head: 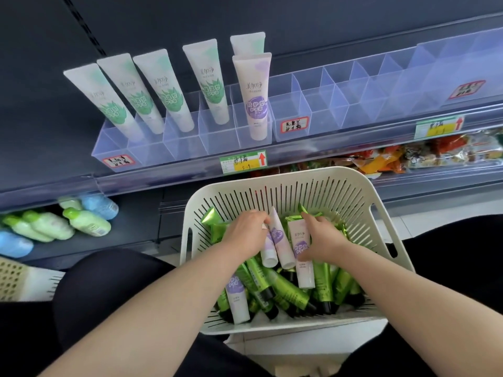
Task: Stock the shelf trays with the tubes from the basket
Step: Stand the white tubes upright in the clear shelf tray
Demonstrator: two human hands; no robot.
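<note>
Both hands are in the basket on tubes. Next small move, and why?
Probably lift the left hand with its purple-label tube clear of the basket toward the tray where a shelved purple tube stands. That tube is gripped, the right hand grips a second tube, and compartments there look empty.

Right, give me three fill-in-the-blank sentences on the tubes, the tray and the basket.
1. Exactly ___ purple-labelled white tube stands in the clear plastic shelf tray.
2. The dark-capped tubes heaped in the white slotted plastic basket are shiny ___.
3. The left grip holds a heart-marked white tube, the right grip a text-marked white tube; both labels are ___.

Missing words: one, green, purple.
</note>
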